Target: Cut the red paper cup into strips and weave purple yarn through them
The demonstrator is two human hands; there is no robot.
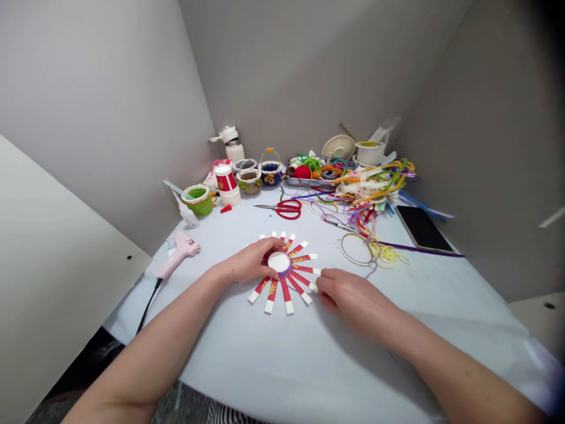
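Note:
A paper cup (pixel 279 262) lies base up at the middle of the table, its wall cut into red-and-white strips that fan out flat like rays. Purple yarn (pixel 289 269) is wound around the white round base. My left hand (pixel 256 259) grips the cup from the left, with thumb and fingers around the base. Beside the strip tips on the right, my right hand (pixel 339 290) is closed in a pinch on the purple yarn, which runs thinly across the lower strips. Its fingertips are partly hidden.
Red-handled scissors (pixel 288 208) lie behind the cup. A pink glue gun (pixel 179 254) is at left; small woven baskets (pixel 249 180) stand behind. At right are a yellow tape roll (pixel 355 248), a ribbon pile (pixel 373 189), a pen (pixel 344 227) and a phone (pixel 424 228).

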